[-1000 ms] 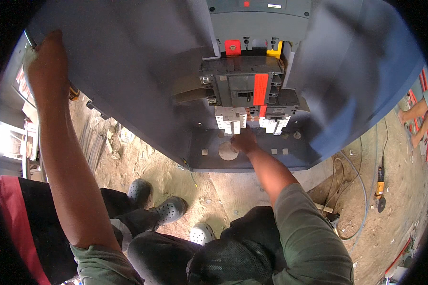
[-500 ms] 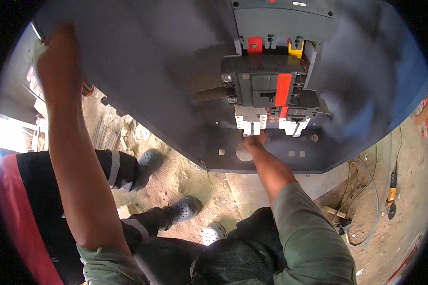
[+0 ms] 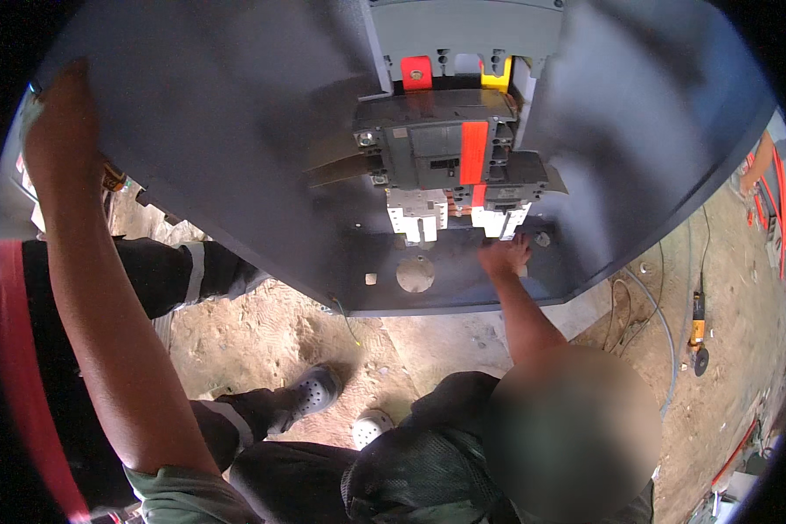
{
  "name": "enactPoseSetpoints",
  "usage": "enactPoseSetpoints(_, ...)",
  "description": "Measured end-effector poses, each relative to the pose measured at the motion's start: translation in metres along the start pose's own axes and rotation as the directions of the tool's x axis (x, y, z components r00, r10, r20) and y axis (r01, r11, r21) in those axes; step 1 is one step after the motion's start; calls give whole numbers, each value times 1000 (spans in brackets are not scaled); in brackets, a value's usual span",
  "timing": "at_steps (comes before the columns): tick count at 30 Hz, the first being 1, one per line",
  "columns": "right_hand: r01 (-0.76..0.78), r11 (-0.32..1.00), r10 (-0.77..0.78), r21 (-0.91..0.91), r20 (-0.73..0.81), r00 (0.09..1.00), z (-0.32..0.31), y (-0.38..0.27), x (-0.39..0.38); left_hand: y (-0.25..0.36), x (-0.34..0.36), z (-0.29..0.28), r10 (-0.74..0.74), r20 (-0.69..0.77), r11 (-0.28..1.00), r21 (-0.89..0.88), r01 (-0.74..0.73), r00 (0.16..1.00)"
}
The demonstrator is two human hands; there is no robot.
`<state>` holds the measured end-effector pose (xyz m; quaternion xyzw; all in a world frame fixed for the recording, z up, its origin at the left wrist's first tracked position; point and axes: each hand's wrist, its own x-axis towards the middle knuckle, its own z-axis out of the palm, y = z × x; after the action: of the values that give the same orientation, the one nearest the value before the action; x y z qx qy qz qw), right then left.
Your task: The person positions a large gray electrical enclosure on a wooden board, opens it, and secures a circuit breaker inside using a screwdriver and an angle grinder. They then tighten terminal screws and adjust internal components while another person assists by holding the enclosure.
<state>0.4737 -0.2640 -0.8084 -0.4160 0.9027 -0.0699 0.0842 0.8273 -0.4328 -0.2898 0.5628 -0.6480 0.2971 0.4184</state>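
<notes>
A large dark grey metal enclosure (image 3: 253, 113) fills the upper view, with circuit breakers mounted inside. My left hand (image 3: 61, 122) is closed on its left edge, fingers partly hidden. Low inside the enclosure, my right hand (image 3: 505, 255) reaches up, fingers apart, at the lower end of the right white miniature breaker (image 3: 500, 223); whether it touches is unclear. Another white breaker (image 3: 417, 218) sits to its left. Above them is a black moulded-case breaker (image 3: 432, 153) with a red-orange stripe. Higher up are a larger grey breaker (image 3: 467, 31), a red tab (image 3: 417, 73) and a yellow tab (image 3: 496, 77).
Another person's dark trousers (image 3: 148, 271) with reflective bands are close on the left. An angle grinder (image 3: 698, 332) lies on the dusty floor at right beside a grey cable (image 3: 659, 319). Another person's arm (image 3: 757, 162) shows at the right edge. A green-yellow wire (image 3: 348, 323) hangs from the enclosure's lower lip.
My right hand has moved right, from below the left white breaker to below the right one, and its fingers now show. My left hand stays at the enclosure's edge. The whole view has shifted.
</notes>
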Motion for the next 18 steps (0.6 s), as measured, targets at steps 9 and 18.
enactPoseSetpoints(9,59,998,-59,-5,-182,982,22,29,12,-12,16,12,-182,115,856,-470,215,977)
enactPoseSetpoints(18,-241,962,257,128,-127,958,32,11,35,5,6,2,-185,103,884,-418,211,977)
